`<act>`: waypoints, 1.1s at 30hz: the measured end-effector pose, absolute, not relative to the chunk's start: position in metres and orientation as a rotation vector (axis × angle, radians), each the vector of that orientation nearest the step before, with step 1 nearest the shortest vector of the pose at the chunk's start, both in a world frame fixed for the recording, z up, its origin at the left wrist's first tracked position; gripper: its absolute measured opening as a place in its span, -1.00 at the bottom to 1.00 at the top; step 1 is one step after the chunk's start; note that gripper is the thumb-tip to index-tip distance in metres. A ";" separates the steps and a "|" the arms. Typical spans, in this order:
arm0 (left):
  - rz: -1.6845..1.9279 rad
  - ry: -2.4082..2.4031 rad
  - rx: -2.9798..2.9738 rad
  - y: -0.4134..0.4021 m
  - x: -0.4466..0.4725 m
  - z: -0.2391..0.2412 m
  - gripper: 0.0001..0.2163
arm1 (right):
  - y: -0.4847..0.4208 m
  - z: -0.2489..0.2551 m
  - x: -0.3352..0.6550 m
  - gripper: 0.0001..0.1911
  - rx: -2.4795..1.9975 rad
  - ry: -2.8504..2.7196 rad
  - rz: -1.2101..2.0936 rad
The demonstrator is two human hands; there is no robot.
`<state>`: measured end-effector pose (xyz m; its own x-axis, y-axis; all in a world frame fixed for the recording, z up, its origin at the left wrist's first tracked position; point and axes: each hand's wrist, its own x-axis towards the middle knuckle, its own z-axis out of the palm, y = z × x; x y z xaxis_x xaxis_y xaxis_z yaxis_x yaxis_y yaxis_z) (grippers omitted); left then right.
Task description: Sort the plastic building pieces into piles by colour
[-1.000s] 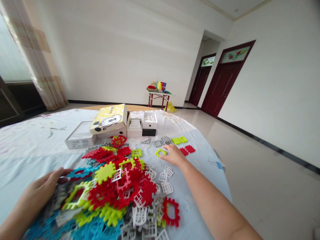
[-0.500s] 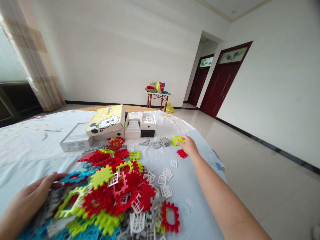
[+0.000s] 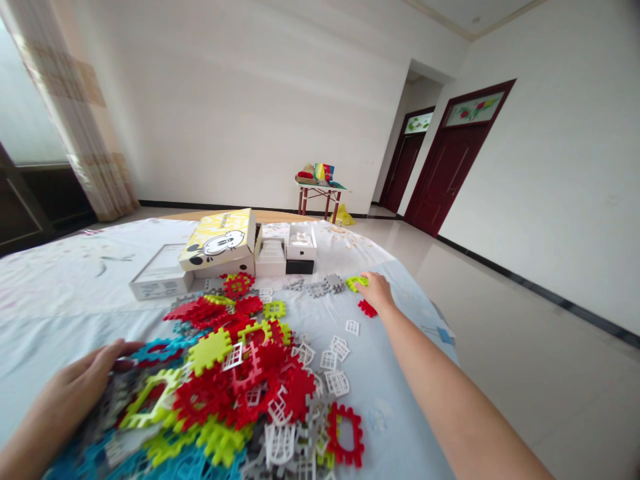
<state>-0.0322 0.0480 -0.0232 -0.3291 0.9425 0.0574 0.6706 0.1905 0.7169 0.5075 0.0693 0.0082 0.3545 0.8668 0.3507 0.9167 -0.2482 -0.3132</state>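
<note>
Far out on the right side of the table, my right hand (image 3: 379, 293) pinches a lime-green notched building piece (image 3: 356, 283). A small red notched piece (image 3: 367, 308) lies on the cloth just below that hand. At the pile's left edge rests my left hand (image 3: 87, 380), its fingers stretched out and the tips against a blue notched piece (image 3: 155, 349). Between my hands spreads a heap of red, green, blue and grey interlocking plates (image 3: 210, 350). Several white lattice window pieces (image 3: 337, 383) lie at its right side, near a red frame piece (image 3: 345, 435).
Behind the heap stand a yellow-and-white cartoon box (image 3: 220, 241), a shallow white box (image 3: 160, 288) and small white boxes (image 3: 301, 241). Grey pieces (image 3: 325, 285) lie left of my right hand. The round table's edge curves along the right, and a small table (image 3: 320, 190) stands by the wall.
The view has shifted slightly, so the scene sits a little further right. My right hand has edged over the green piece and covers more of it. My left hand stays by the blue piece.
</note>
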 end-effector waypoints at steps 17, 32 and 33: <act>0.903 1.939 1.382 0.026 -0.011 0.006 -0.50 | 0.012 0.026 0.363 -0.55 -1.159 -2.257 0.703; 0.931 1.942 1.392 0.027 -0.007 0.008 -0.52 | -0.002 0.058 0.387 -0.44 -1.086 -2.090 0.501; 0.938 1.943 1.390 0.027 -0.007 0.008 -0.52 | 0.000 0.057 0.391 -0.45 -1.097 -2.076 0.467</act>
